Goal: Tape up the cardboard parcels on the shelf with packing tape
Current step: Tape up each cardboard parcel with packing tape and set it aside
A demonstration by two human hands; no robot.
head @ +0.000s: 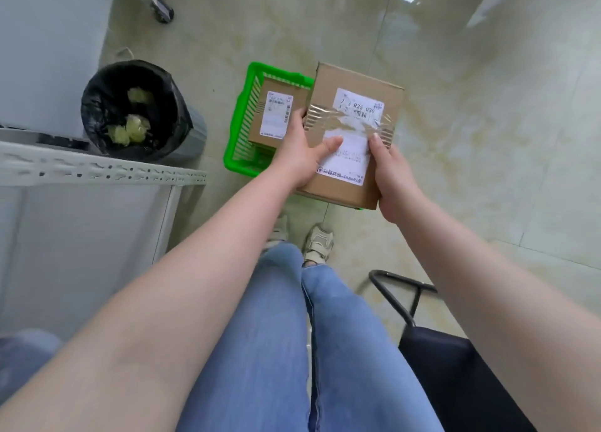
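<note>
Pale, glossy floor tiles [455,139] spread out below me, and I am looking straight down past my jeans [260,350] and shoes [318,241]. I hold a cardboard parcel [353,135] in both hands, above the floor and a little to the right of centre. A strip of clear tape [349,121] runs across its top, over the white shipping label [349,142].

My left hand [302,152] grips the parcel's left edge, with the thumb lying flat across the label and the fingers curled round the side. My right hand [395,181] grips the near right corner, thumb pressed on the label just below the tape, fingers wrapped underneath where I cannot see them.

Just left of the parcel and partly behind it, a green plastic basket [247,106] sits on the floor with a second, smaller cardboard parcel [276,116] inside, label up. Further left stands a round bin [136,109] lined with a black bag, with crumpled yellowish scraps in it. The white metal shelf [97,171] runs along the near left. At the near right is a dark chair [448,360] with a black metal frame.
</note>
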